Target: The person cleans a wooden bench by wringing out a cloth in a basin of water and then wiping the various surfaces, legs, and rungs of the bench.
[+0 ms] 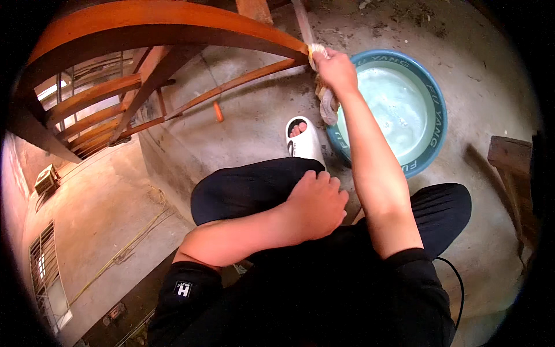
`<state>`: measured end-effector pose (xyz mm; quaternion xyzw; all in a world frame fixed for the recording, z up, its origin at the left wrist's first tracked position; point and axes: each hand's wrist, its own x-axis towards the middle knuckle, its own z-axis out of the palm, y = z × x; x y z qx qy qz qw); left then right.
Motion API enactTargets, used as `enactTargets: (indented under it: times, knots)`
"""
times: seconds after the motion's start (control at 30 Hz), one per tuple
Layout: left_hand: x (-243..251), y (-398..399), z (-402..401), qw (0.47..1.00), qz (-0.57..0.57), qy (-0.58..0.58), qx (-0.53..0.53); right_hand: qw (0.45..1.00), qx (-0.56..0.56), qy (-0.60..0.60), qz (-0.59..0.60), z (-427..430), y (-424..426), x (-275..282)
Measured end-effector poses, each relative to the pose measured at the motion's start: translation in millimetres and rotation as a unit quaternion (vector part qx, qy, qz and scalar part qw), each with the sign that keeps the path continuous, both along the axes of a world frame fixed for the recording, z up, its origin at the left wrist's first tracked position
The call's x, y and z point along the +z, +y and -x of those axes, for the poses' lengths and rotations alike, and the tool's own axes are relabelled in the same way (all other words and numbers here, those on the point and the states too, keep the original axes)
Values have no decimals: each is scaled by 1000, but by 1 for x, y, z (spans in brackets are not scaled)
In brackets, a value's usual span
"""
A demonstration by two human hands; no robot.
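My right hand (337,71) grips a wet-looking cloth (328,106) against the end of a curved piece of a reddish-brown wooden frame (173,17). Part of the cloth hangs down beside the rim of a blue plastic basin (438,108), which bears lettering. Cloudy, pale water (399,112) fills much of the basin, and my right forearm passes over its left side. My left hand (318,201) rests near my knee with its fingers curled; whether anything is under them cannot be seen.
Wooden slats (95,93) and a long thin rail (234,84) extend to the left. A white slip-on shoe (303,139) is on my foot, left of the basin. Another wooden piece (511,158) stands at the right. A small orange object (218,112) lies below the rail.
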<state>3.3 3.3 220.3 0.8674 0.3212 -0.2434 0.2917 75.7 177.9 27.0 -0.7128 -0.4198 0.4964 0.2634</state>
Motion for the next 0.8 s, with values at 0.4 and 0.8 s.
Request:
enactTargets:
  times: [0.4,0.8]
  knots:
    - [0,4,-2,1000,-4,3,-7,999,-10,-18,32,1,-10,-20]
    - [7,11,3,999,32,28,-1,998,2,-54,17,19,4,-5]
